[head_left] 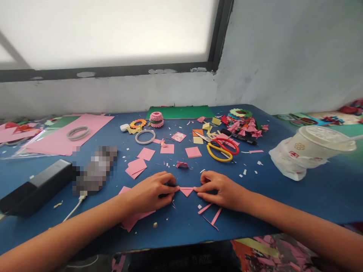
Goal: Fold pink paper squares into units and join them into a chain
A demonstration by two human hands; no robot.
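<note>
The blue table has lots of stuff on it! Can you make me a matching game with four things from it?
Things:
1. folded pink paper
2. scissors
3. marker
4. cup

Clues:
A. has one red handle and one yellow handle
B. white wrapping around its lower part
C. between the left hand and the right hand
D. black all along its barrel

Right pairs: 1-C, 2-A, 3-D, 4-B
</note>
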